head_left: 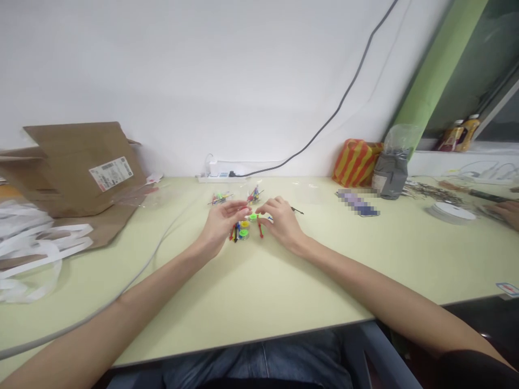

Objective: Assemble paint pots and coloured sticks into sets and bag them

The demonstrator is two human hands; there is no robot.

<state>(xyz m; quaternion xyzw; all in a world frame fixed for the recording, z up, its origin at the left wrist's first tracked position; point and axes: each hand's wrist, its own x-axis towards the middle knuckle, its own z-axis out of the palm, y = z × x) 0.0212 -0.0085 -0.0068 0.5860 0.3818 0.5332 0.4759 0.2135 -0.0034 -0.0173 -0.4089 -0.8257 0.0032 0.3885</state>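
Observation:
My left hand (222, 222) hovers palm-inward over the pale yellow-green table (259, 292), its fingers apart and nothing visible in them. My right hand (281, 222) curls down close by, its fingertips almost at a bright green plastic piece (253, 216). Between the hands lies a small heap of coloured plastic rings and pins (241, 231). A red pin (260, 230) stands out just below my right fingers. Two small bundles of coloured pins (221, 198) (254, 194) lie farther forward, and a thin dark pin (297, 210) lies beyond my right hand.
At left are a brown cardboard mailer (77, 167) and white strips (28, 248). A grey cable (133, 281) crosses the table. Farther back are a power strip (219, 177), striped bag (357, 163), grey bag (390, 173) and white roll (451, 212). Another person's hand (508, 213) shows at right.

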